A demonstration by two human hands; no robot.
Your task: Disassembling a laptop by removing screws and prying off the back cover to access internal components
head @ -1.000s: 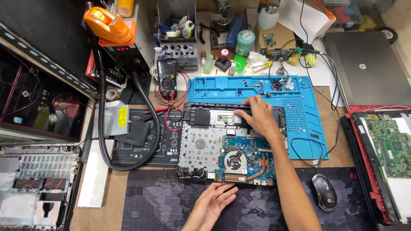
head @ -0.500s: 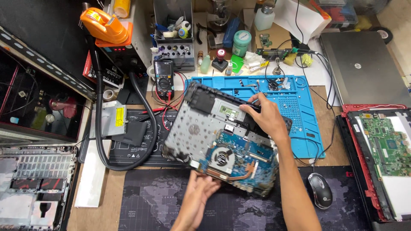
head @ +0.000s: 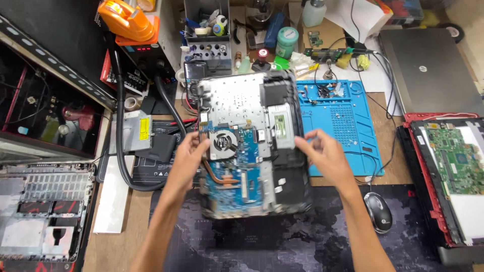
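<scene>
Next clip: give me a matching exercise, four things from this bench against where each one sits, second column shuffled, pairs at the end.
Things:
1. opened laptop base
2. mouse
3. blue mat
4. orange tool

Places:
A. top left of the bench
B. held between both hands, centre
C. on the dark desk pad, right of the right forearm
D. behind the right hand

Pairs: 1-B, 2-C, 3-D, 4-A

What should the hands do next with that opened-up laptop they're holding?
Probably set it down flat on the dark desk mat. The opened laptop base is lifted and turned lengthwise, the left hand and right hand grip only its side edges, and its fan and blue circuit board are exposed.
</scene>
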